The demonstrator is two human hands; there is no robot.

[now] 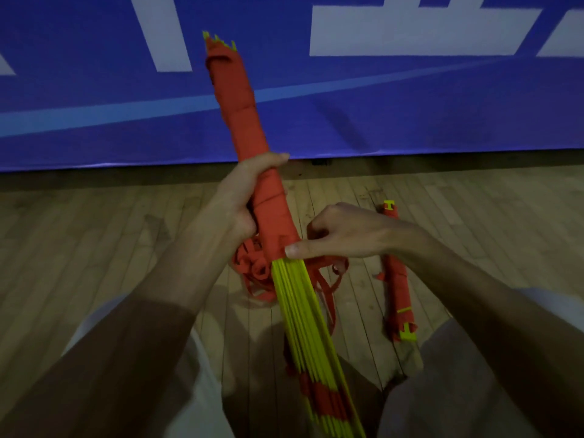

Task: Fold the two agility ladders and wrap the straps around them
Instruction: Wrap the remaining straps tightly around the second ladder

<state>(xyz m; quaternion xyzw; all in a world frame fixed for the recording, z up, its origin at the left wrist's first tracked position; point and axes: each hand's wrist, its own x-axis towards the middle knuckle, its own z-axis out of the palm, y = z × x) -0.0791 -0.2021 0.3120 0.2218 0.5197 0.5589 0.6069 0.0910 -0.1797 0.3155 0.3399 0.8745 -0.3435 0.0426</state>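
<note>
— While the left grip [238, 200] holds the first ladder [273, 203] up off the floor [94, 248], where does it sit on the bundle?
— Fist curled round the wrapped part, roughly mid-length. Bundle is tilted: top end leans away toward the blue banner [410, 115], bottom end runs down between the trouser legs [458, 390].
— Wrap state?
— Orange strap [234, 99] covers the upper half. Yellow tips poke out at the very top. Below the hands the yellow rungs [300, 311] are bare and fan out slightly. A few orange bands cross them low down, near the frame edge.
— Right grip [344, 232]?
— Fingers curled, thumb stretched out. Thumb tip presses the lower edge of the wrap, right where orange meets yellow. Strap runs out from under the curled fingers, so it's pinching strap. Slack hangs in loops on both sides of the rungs, just under both hands.
— Second ladder [396, 279]?
— Flat on the wood floor, right of the first one, partly behind the right wrist. Orange wrapped along most of its length, yellow showing at both ends. Apart from both hands.
— How is its strap end fixed?
— Cannot tell. Dim and a bit blurred.
</note>
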